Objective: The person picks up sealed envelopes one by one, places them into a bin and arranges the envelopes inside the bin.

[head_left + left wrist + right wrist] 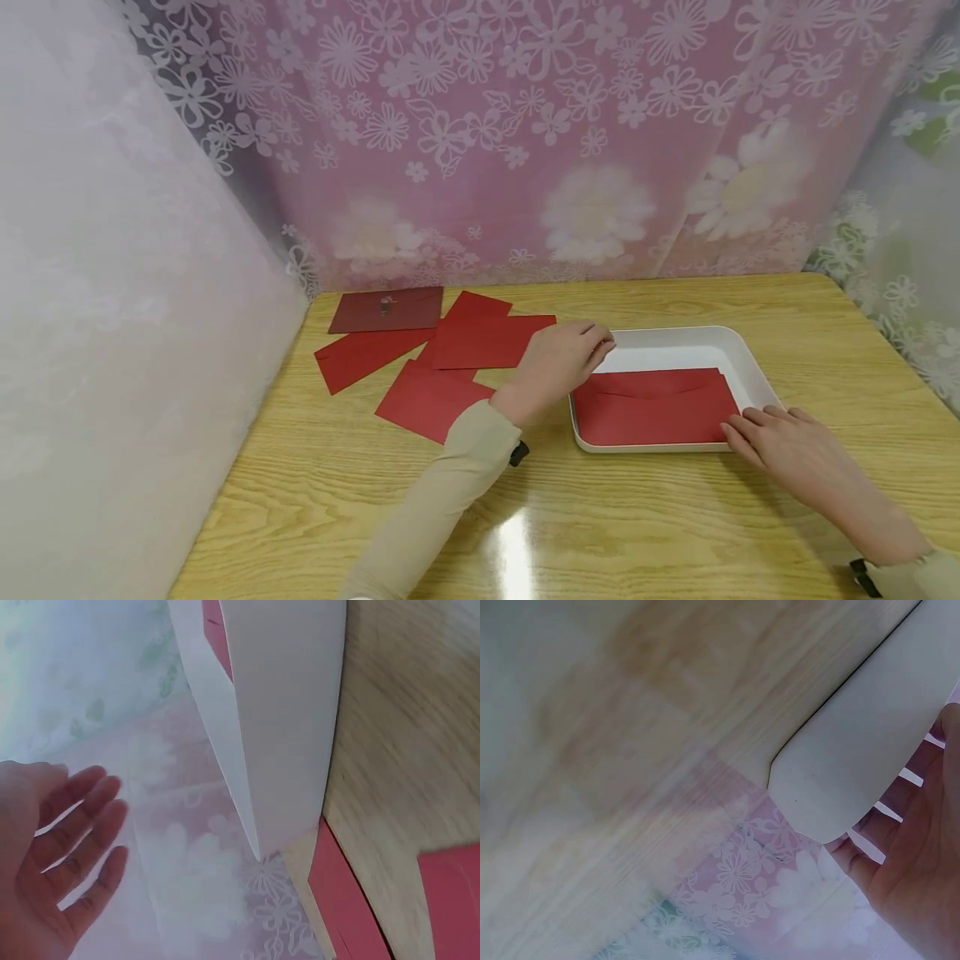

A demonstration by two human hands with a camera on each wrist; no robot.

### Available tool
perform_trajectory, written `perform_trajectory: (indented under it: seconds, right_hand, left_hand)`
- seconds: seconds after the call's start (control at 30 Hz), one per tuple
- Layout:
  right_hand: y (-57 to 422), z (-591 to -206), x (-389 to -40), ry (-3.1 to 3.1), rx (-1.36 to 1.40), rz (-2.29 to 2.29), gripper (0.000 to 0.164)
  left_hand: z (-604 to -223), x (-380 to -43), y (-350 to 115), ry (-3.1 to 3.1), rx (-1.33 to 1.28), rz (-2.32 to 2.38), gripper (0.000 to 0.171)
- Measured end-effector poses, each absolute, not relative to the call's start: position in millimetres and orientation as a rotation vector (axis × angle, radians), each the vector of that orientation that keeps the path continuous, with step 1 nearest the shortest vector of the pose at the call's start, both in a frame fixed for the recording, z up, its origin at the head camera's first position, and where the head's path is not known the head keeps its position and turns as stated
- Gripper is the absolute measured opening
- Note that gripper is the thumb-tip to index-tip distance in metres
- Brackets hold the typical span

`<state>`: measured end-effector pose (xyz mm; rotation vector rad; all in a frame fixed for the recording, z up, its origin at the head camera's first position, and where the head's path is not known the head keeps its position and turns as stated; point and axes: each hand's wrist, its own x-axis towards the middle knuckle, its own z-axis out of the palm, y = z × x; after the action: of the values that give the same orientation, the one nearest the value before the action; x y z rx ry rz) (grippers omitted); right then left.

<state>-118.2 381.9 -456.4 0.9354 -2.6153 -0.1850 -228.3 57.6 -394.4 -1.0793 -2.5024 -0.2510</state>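
Observation:
A white rectangular tray stands on the table, with red envelopes stacked flat along its near side. My left hand is over the tray's left edge. In the left wrist view its loosely bent fingers are spread and hold nothing. Over the tray's right rim lies my right hand, its thumb side close to the envelopes' right corner. The right wrist view shows that hand's slightly spread fingers along the rim, with the tray's outer wall beside them.
Left of the tray, several more red envelopes lie scattered and overlapping on the wooden table. A darker red one with a small printed figure is at the back left. Flowered curtains border the table behind and at the sides.

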Motion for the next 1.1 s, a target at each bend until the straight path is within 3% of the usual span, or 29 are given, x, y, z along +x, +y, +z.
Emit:
perform_trajectory:
  seconds: [0.33,0.8,0.83,1.0,1.1]
  right_hand:
    - [382,-456,-118,-2.602,0.952,-0.205,0.094]
    - [381,-455,-116,-2.63,0.931,-0.192,0.09]
    - [381,-455,-116,-2.636,0.931,-0.198,0.085]
    - [381,-455,-115,-2.662,0.946,-0.223,0.022]
    - [381,-454,-115,-2.679,0.948,-0.224,0.02]
  left_hand:
    - [-391,-233,13,-2.37,-0.969,-0.436,0.012]
    - [-416,-250,-83,-2.623,-0.692,-0.355,0.017]
    - [-418,-250,-90,-2.653,-0.657,-0.352,0.016]
    - [-428,-250,-120,-2.819,-0.523,-0.338,0.019]
    - [-436,-250,-135,-2.888,-0.487,-0.319,0.025]
